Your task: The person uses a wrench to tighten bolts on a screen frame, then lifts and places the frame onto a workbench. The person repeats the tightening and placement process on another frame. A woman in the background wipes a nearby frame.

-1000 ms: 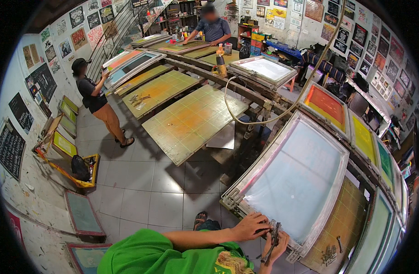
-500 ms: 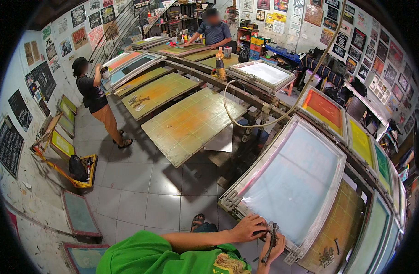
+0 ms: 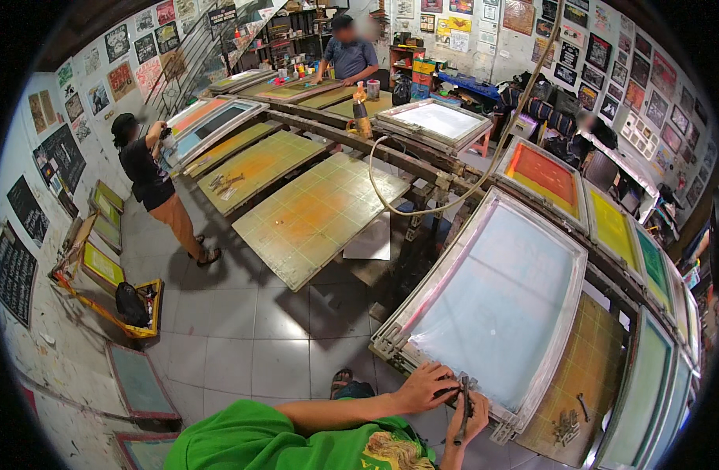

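Note:
A large screen printing frame (image 3: 496, 294) with pale blue mesh tilts in front of me, with metal clamp hardware along its near edge. At its near corner, my right hand (image 3: 474, 415) is closed around a dark metal bar-shaped tool (image 3: 462, 423), perhaps a wrench. My left hand (image 3: 423, 389) comes in from the left, its fingers bent and pinched beside the tool's upper end. What lies between those fingertips is too small and dark to make out. On the board (image 3: 583, 352) to the right lie a small spanner (image 3: 583, 406) and a heap of metal bolts or clamp parts (image 3: 567, 428).
Flat printing boards (image 3: 320, 207) run along a metal rail ahead. A hose (image 3: 375, 184) loops down over it. More coloured screens (image 3: 610, 227) line the right. One person (image 3: 152, 172) stands at the left, another (image 3: 350, 59) at the far end. Screens (image 3: 142, 380) lean on the left wall.
The whole view has shifted slightly as my head turned. My hands keep nearly the same hold at the frame's corner. The person at the left has raised an arm a little.

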Tool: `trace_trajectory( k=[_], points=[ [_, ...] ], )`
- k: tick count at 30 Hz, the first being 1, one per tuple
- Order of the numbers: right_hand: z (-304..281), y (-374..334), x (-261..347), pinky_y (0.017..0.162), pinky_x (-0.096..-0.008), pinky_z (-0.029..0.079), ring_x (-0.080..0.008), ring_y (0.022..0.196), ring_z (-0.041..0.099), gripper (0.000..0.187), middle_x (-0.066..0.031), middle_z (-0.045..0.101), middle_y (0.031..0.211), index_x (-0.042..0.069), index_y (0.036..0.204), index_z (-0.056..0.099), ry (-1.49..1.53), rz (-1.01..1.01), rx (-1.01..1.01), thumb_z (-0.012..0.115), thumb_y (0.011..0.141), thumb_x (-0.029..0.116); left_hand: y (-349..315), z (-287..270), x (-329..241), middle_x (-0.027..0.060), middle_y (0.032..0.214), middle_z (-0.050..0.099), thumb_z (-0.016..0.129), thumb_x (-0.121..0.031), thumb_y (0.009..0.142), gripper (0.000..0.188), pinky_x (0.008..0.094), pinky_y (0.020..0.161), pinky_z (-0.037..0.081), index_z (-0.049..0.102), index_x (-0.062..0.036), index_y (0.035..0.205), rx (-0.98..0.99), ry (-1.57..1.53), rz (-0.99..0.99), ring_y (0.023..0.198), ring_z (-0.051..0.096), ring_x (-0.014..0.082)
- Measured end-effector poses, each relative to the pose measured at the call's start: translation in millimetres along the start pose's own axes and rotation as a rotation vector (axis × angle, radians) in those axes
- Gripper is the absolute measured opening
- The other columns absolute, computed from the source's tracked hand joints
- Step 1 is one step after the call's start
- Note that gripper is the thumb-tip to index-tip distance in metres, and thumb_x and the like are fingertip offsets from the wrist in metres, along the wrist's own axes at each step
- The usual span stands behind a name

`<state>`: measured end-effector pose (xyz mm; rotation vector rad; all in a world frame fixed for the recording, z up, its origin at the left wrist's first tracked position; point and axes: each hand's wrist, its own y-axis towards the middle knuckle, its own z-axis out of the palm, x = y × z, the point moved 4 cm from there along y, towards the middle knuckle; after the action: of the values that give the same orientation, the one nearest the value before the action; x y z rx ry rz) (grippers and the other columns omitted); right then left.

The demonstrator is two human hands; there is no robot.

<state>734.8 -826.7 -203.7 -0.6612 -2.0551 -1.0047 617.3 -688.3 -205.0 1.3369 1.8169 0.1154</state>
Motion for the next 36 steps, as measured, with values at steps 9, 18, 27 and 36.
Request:
trace_trajectory(
  k=[9,18,27,36],
  points=[
    [1,2,-7,0.090,-0.0443,0.055,-0.0362,0.101,0.069,0.019,-0.0201,0.070,0.107,-0.004,0.103,0.073,0.040,0.056,0.026,0.077,0.085,-0.005,-3,17,5,0.0063,0.114,0.064,0.079,-0.031,0.094,0.027,0.0420,0.091,0.047,0.071,-0.0126,0.111,-0.056,-0.022,-0.115,0.109,0.062,0.0271],
    [0,1,-6,0.080,-0.0372,0.057,-0.0293,0.091,0.070,0.018,-0.0174,0.071,0.102,-0.004,0.104,0.072,-0.008,-0.026,0.025,0.074,0.086,-0.006,3,-4,-7,0.0076,0.113,0.064,0.080,-0.029,0.094,0.029,0.0424,0.092,0.047,0.070,-0.0109,0.114,-0.027,-0.014,-0.035,0.109,0.061,0.0292],
    [-3,1,9,0.088,-0.0459,0.056,-0.0367,0.095,0.070,0.016,-0.0198,0.072,0.102,-0.005,0.102,0.070,-0.033,0.016,0.033,0.072,0.086,-0.004,-2,11,1,0.0060,0.110,0.065,0.082,-0.032,0.090,0.029,0.0430,0.089,0.046,0.068,-0.0111,0.104,-0.103,-0.055,-0.086,0.107,0.062,0.0287],
    [-4,-5,-26,0.083,-0.0424,0.055,-0.0335,0.094,0.068,0.020,-0.0175,0.071,0.104,-0.003,0.104,0.072,0.138,0.108,0.055,0.078,0.086,-0.001,1,1,-7,0.0073,0.116,0.065,0.081,-0.031,0.091,0.033,0.0457,0.092,0.047,0.072,-0.0116,0.116,-0.045,0.010,-0.076,0.109,0.062,0.0300]
  ],
)
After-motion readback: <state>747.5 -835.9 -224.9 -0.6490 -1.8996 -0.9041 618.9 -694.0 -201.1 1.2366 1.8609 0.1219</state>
